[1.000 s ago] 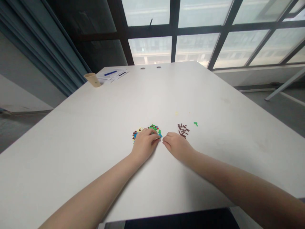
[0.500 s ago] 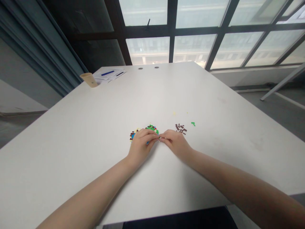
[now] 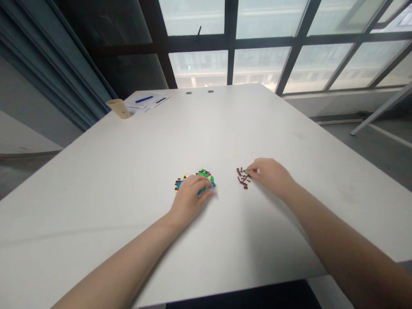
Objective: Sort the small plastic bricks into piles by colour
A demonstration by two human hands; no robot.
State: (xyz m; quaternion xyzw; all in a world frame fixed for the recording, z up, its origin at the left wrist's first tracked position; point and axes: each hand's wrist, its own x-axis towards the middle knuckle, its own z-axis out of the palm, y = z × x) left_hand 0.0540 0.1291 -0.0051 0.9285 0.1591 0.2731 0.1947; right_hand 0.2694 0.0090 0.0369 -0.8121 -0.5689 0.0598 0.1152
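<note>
My left hand (image 3: 189,199) lies curled over the near edge of a mixed pile of small plastic bricks (image 3: 202,177) in green, blue, cream, red and dark brown. Its fingertips touch the pile, and a blue brick shows under them. Whether it grips anything is hidden. To the right, my right hand (image 3: 270,174) reaches toward a loose group of dark brown bricks (image 3: 243,178). Between its thumb and fingertips sits a small green brick (image 3: 246,171), just beside those brown pieces.
The white table (image 3: 96,189) runs far ahead. At its far left corner stand a tan paper cup (image 3: 118,108) and papers (image 3: 146,101) with a blue pen (image 3: 143,99). Tiny yellow bits (image 3: 235,152) lie beyond the bricks. Large windows fill the back.
My right hand has moved rightward, away from my left hand, to the brown bricks. The green brick lying to their right is gone from that spot, and a green brick now shows at my fingertips.
</note>
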